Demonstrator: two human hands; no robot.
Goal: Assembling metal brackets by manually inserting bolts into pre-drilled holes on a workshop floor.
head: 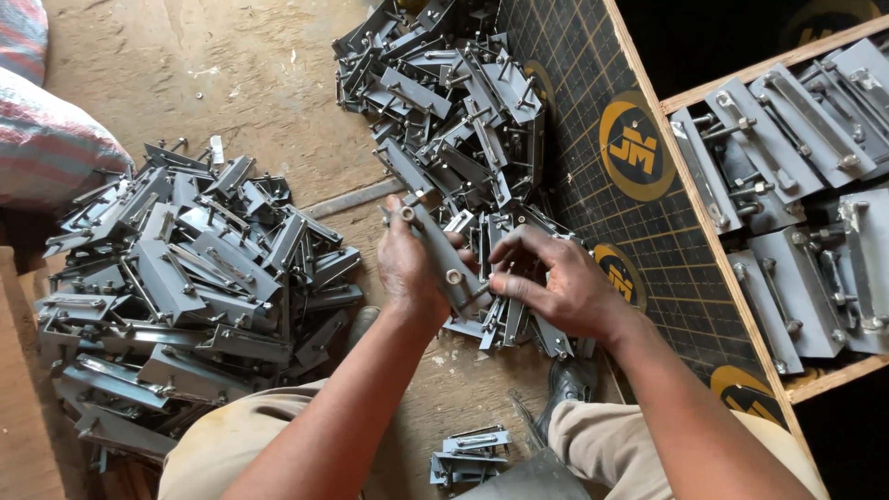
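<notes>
Left hand: the left hand (407,268) has its grip closed around a grey metal bracket (443,262), held slantwise above the floor so that the bracket's face with its bolts turns up toward the other hand.
Right hand: the right hand (556,282) has its fingertips (500,280) pinched at the lower end of the same bracket, seemingly on a nut or bolt there; whether they hold a loose small part, I cannot tell.
Bracket's place: in mid-air between the two hands, just above the near edge of the middle heap (454,111).
Middle heap: like brackets with bolts, tumbled together on the wooden floor (259,74) and running up against the board.
Left heap: a second pile of brackets (185,287) lies beside the person's left knee, well apart from the hands.
Small stack: a few brackets (468,454) sit between the knees, near the shoe (567,381).
Board: a dark gridded panel (593,194) with yellow round marks leans at the right, hemming in the middle heap.
Crate: a wooden-edged box (704,222) beyond the board holds brackets laid in rows.
Sack: a striped woven bag (46,148) at the far left.
</notes>
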